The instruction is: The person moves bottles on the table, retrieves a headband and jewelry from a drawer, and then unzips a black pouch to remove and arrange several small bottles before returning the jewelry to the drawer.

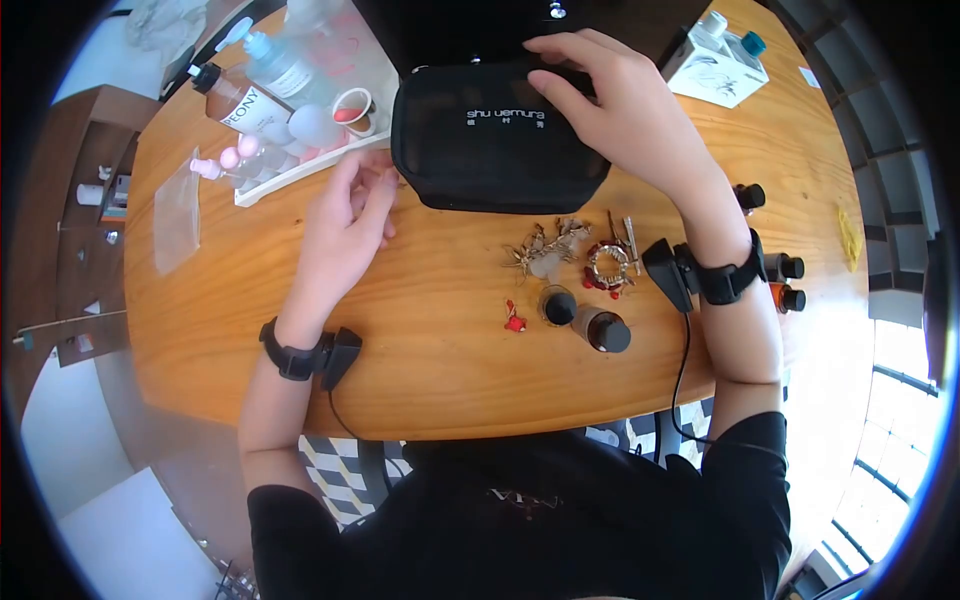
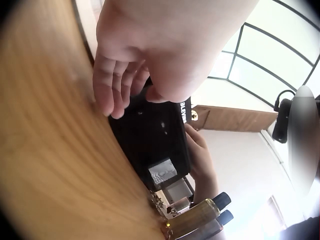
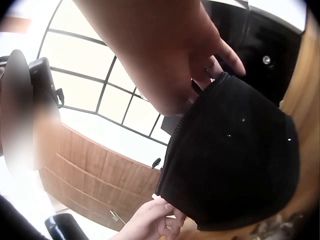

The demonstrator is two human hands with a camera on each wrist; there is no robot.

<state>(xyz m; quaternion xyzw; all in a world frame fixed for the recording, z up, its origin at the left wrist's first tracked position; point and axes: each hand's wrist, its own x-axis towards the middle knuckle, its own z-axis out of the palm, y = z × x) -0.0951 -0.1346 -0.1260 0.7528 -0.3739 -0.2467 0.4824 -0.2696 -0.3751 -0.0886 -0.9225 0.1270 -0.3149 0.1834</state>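
A black pouch with white lettering (image 1: 500,140) stands near the table's back edge, its zipper side up in the right wrist view. The right hand (image 1: 630,110) reaches over the pouch's right end. Its fingers (image 3: 212,67) bend at the top edge and grip there; what lies between the fingertips is partly hidden. Beside the pouch's left end is the left hand (image 1: 345,220), its fingers loosely bent with nothing visible in them. In the left wrist view those fingers (image 2: 117,95) overlap the pouch (image 2: 150,135); whether they touch it cannot be told.
A white tray (image 1: 300,172) of bottles stands at the back left, a black box (image 1: 440,30) behind the pouch. In front lie jewellery (image 1: 608,265), a red charm (image 1: 514,322) and black-capped bottles (image 1: 603,328). More bottles (image 1: 790,298) stand at right, with a white holder (image 1: 715,75) farther back.
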